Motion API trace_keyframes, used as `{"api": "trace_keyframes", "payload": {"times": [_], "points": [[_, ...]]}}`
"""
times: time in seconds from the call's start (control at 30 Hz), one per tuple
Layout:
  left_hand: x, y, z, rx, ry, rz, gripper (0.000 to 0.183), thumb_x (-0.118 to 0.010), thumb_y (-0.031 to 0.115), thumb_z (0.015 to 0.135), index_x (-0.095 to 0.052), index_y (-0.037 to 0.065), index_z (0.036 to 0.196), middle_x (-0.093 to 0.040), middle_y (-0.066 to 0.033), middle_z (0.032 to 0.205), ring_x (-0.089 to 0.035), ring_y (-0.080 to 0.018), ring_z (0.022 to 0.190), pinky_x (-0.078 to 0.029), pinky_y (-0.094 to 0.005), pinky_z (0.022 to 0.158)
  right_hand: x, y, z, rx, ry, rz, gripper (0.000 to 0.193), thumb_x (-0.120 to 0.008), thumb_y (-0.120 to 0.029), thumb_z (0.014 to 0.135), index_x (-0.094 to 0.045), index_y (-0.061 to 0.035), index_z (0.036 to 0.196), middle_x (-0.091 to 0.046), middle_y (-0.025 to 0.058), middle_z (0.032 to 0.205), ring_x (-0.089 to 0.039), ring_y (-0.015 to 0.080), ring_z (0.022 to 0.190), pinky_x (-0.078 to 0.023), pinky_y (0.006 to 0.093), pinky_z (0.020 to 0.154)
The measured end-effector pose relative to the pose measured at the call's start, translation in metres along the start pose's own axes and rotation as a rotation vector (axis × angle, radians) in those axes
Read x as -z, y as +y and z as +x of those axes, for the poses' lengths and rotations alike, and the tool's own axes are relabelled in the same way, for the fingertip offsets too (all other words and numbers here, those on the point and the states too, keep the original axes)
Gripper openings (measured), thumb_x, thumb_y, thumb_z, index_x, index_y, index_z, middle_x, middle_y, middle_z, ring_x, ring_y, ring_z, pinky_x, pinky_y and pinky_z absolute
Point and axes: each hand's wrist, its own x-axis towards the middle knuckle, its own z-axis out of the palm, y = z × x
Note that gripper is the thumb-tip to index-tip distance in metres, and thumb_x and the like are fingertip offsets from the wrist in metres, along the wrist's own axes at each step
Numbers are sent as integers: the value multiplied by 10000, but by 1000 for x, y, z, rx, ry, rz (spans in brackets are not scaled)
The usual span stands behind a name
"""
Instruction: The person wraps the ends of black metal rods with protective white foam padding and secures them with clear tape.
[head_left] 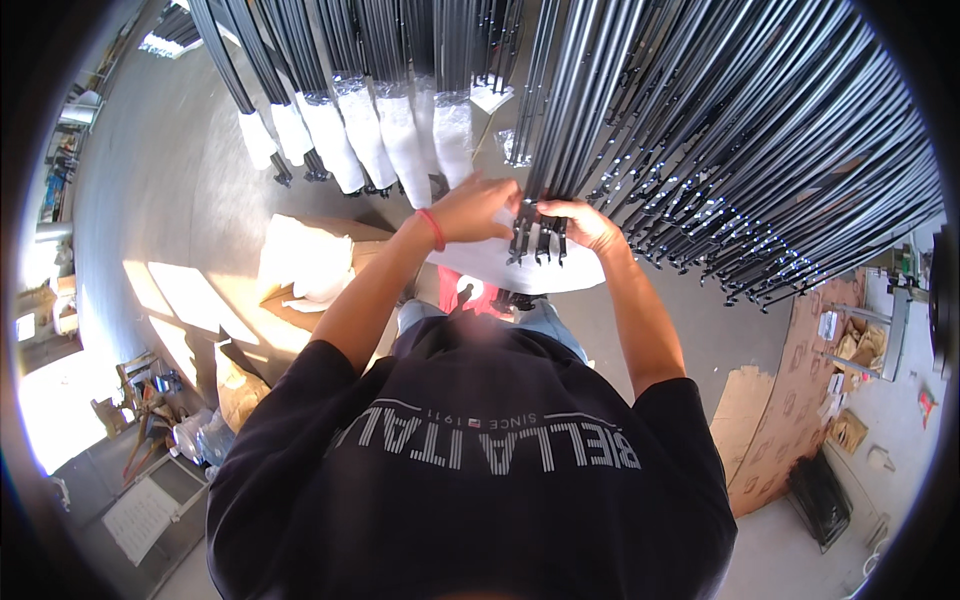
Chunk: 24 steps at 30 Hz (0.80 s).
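Note:
A bundle of thin black rods [545, 215] hangs in front of me, with small black fittings at the lower ends. My right hand [588, 224] is closed on the right side of this bundle, thumb across it just above the fittings. At its left edge my left hand [478, 208] has its fingers curled in; what they pinch is hidden. A white wrapping sheet [560, 275] spreads under both hands, below the rod ends. Left of the bundle hang several more black rod bundles, their lower parts covered by white wraps [332, 150].
Many unwrapped black rods [740, 150] hang in a dense row on the right. An open cardboard box [300, 315] with white material stands on the floor to the left. Brown cardboard [775, 420] lines the right side, beside a wall with shelves.

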Motion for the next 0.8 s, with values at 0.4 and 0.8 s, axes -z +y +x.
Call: {"api": "trace_keyframes", "payload": {"times": [0.4,0.8], "points": [[7,-16,66,-430,-182,-956,542,-550,276,823,-364,13,1259,-412,-134,1275,-313,-222,1231,-259,-357,1010,-7,4,4,97,274,-690,545,-509,-413,840,-410,-13,1197,-519,140,1108,-476,208,1053,-378,318,893],[10,-5,50,-337,-158,-1264,287,-496,203,863,-488,22,1086,-543,-163,1090,-503,-242,1065,-380,-331,903,-13,61,-43,366,832,-917,147,-609,-103,730,-564,0,825,-595,158,813,-592,307,785,-461,351,696]]}}
